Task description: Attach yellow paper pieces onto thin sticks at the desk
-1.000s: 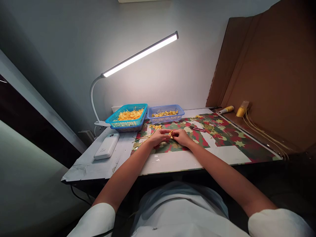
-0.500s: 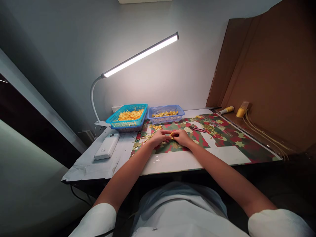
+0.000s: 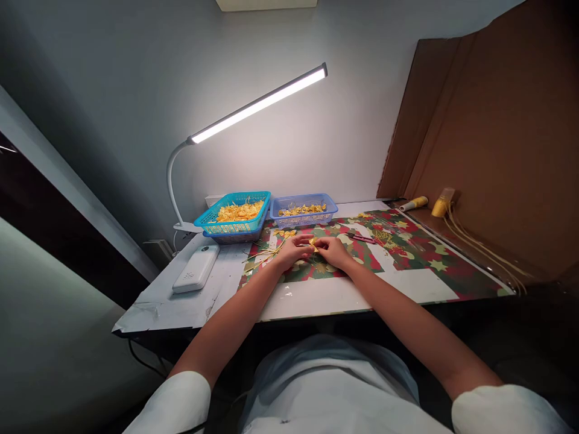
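Both of my hands meet over the camouflage-patterned sheet point(image 3: 357, 259) on the table. Between their fingertips is a small yellow ribbon piece point(image 3: 313, 242), its exact shape too small to make out. My left hand point(image 3: 295, 250) is closed on it from the left, its fingers a little bent. From the other side, my right hand point(image 3: 332, 251) pinches it with thumb and fingers. Thin yellow-green stems point(image 3: 266, 255) lie beside my left hand, with small yellow bows point(image 3: 286, 233) just behind. Dark-tipped pink tweezers or snips point(image 3: 360, 237) rest behind my right hand.
A turquoise basket point(image 3: 199, 224) of yellow pieces sits stacked on a blue one; a lilac basket point(image 3: 329, 208) stands beside it. A white power bank point(image 3: 197, 269) lies left under the lamp point(image 3: 257, 105). Gold wire bits point(image 3: 386, 239), a yellow spool point(image 3: 439, 207) and a cardboard wall point(image 3: 488, 120) are right.
My left fingers have lifted and spread slightly around the yellow ribbon piece, which shows more now. My right hand has barely moved. The view has tilted up a little.
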Action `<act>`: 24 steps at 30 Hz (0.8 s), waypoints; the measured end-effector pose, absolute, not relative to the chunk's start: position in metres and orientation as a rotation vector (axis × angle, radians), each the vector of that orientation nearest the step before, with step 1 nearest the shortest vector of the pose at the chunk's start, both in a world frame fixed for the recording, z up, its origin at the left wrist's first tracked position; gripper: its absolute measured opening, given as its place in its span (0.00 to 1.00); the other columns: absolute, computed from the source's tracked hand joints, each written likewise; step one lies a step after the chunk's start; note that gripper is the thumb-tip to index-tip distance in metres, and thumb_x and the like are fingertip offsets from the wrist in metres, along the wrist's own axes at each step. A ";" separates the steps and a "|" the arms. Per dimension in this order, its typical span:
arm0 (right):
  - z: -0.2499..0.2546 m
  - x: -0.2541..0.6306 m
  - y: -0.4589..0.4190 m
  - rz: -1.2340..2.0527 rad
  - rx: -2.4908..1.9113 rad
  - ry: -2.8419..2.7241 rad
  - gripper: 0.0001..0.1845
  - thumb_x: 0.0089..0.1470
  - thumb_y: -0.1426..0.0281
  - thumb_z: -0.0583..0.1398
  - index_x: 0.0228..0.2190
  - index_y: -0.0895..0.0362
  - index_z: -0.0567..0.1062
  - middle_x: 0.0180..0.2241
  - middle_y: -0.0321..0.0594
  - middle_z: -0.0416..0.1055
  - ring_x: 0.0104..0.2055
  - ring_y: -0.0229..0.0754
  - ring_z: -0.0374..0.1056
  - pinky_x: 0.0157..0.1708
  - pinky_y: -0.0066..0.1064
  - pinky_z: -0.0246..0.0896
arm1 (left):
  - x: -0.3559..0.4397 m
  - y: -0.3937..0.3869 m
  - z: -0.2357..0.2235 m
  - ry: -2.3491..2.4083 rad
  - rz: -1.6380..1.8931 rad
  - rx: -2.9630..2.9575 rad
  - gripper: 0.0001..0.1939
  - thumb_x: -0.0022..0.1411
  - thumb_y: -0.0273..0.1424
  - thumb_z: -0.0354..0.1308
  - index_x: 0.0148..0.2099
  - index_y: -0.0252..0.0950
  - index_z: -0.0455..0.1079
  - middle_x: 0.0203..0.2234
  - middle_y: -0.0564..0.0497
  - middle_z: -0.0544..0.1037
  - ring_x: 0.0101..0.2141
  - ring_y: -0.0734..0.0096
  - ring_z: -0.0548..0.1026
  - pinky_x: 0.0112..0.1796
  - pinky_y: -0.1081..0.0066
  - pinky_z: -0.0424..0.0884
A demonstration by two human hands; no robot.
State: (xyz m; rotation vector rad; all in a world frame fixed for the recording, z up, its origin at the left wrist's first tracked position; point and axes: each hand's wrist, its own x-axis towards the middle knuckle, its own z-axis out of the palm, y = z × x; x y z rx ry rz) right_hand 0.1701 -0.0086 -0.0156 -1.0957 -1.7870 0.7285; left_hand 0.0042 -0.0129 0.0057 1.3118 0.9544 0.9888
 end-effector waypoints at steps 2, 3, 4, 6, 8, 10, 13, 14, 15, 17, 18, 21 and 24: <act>-0.013 0.170 -0.010 0.722 -1.104 -1.783 0.08 0.45 0.70 0.58 0.25 0.60 0.77 0.26 0.39 0.75 0.27 0.37 0.65 0.28 0.28 0.59 | 0.005 -0.014 0.006 0.932 1.041 1.338 0.31 0.40 0.29 0.70 0.49 0.35 0.69 0.39 0.47 0.74 0.28 0.77 0.73 0.27 0.75 0.70; -0.013 0.171 -0.010 0.714 -1.093 -1.796 0.08 0.45 0.70 0.58 0.26 0.60 0.77 0.26 0.39 0.75 0.27 0.37 0.65 0.29 0.28 0.59 | 0.005 -0.015 0.006 0.916 1.056 1.358 0.30 0.41 0.30 0.69 0.49 0.35 0.68 0.39 0.48 0.74 0.27 0.78 0.73 0.26 0.75 0.70; -0.012 0.171 -0.011 0.697 -1.076 -1.815 0.08 0.46 0.70 0.58 0.26 0.60 0.77 0.27 0.39 0.75 0.28 0.37 0.65 0.29 0.28 0.59 | 0.005 -0.015 0.005 0.900 1.062 1.378 0.29 0.41 0.30 0.69 0.48 0.36 0.68 0.38 0.48 0.73 0.27 0.78 0.72 0.26 0.76 0.70; -0.012 0.171 -0.011 0.640 -1.048 -1.858 0.07 0.47 0.71 0.58 0.25 0.59 0.77 0.26 0.39 0.75 0.28 0.38 0.65 0.30 0.29 0.59 | 0.004 -0.015 0.004 0.879 1.046 1.409 0.26 0.40 0.31 0.69 0.44 0.34 0.68 0.37 0.49 0.73 0.26 0.79 0.72 0.24 0.77 0.68; -0.011 0.171 -0.012 0.587 -1.037 -1.880 0.07 0.47 0.72 0.58 0.25 0.58 0.77 0.26 0.39 0.75 0.29 0.38 0.66 0.32 0.30 0.59 | 0.004 -0.014 0.004 0.876 1.006 1.432 0.23 0.40 0.32 0.69 0.41 0.33 0.69 0.34 0.50 0.74 0.26 0.79 0.71 0.24 0.77 0.68; -0.009 0.171 -0.012 0.559 -1.047 -1.861 0.06 0.47 0.72 0.58 0.25 0.57 0.77 0.27 0.39 0.75 0.31 0.40 0.67 0.34 0.31 0.60 | 0.004 -0.013 0.004 0.887 0.973 1.436 0.23 0.40 0.33 0.69 0.41 0.32 0.70 0.31 0.51 0.74 0.24 0.79 0.70 0.24 0.76 0.68; -0.002 0.175 -0.014 0.449 -1.088 -1.713 0.06 0.48 0.70 0.58 0.28 0.55 0.77 0.30 0.40 0.75 0.35 0.43 0.67 0.37 0.34 0.61 | 0.004 -0.011 0.004 0.925 1.061 1.431 0.25 0.40 0.34 0.69 0.43 0.32 0.71 0.31 0.50 0.75 0.24 0.79 0.69 0.24 0.76 0.67; 0.002 0.176 -0.015 0.380 -1.088 -1.657 0.06 0.48 0.70 0.59 0.29 0.55 0.77 0.32 0.40 0.75 0.36 0.44 0.66 0.39 0.35 0.61 | 0.004 -0.010 0.004 0.945 1.117 1.435 0.26 0.39 0.34 0.70 0.43 0.32 0.72 0.33 0.49 0.76 0.24 0.79 0.70 0.25 0.76 0.67; 0.004 0.178 -0.016 0.308 -1.071 -1.627 0.06 0.49 0.69 0.59 0.30 0.55 0.77 0.33 0.41 0.74 0.37 0.44 0.65 0.40 0.36 0.60 | 0.004 -0.010 0.004 0.962 1.165 1.448 0.26 0.39 0.34 0.70 0.43 0.32 0.72 0.34 0.49 0.76 0.25 0.79 0.70 0.25 0.76 0.66; 0.008 0.180 -0.019 0.200 -0.999 -1.672 0.06 0.49 0.69 0.60 0.30 0.54 0.77 0.35 0.41 0.73 0.40 0.46 0.64 0.44 0.38 0.59 | 0.005 -0.010 0.004 0.988 1.214 1.495 0.25 0.40 0.34 0.69 0.43 0.32 0.72 0.35 0.48 0.76 0.24 0.79 0.70 0.24 0.77 0.66; 0.009 0.181 -0.020 0.168 -0.962 -1.730 0.05 0.49 0.69 0.61 0.30 0.54 0.77 0.36 0.41 0.72 0.41 0.46 0.64 0.46 0.39 0.58 | 0.006 -0.010 0.003 0.998 1.216 1.530 0.25 0.41 0.34 0.69 0.43 0.32 0.72 0.34 0.48 0.77 0.24 0.79 0.69 0.24 0.77 0.65; 0.007 0.178 -0.021 0.138 -0.944 -1.848 0.04 0.48 0.71 0.62 0.29 0.53 0.78 0.35 0.41 0.70 0.41 0.46 0.62 0.45 0.39 0.57 | 0.009 -0.012 0.002 1.010 1.201 1.656 0.22 0.44 0.33 0.67 0.43 0.31 0.74 0.33 0.47 0.78 0.23 0.80 0.68 0.24 0.77 0.65; 0.003 0.176 -0.019 0.172 -0.975 -1.858 0.03 0.48 0.71 0.63 0.28 0.53 0.78 0.34 0.40 0.69 0.39 0.45 0.61 0.43 0.39 0.57 | 0.011 -0.012 0.001 0.977 1.183 1.725 0.22 0.45 0.32 0.66 0.44 0.30 0.74 0.33 0.46 0.78 0.24 0.79 0.69 0.24 0.77 0.64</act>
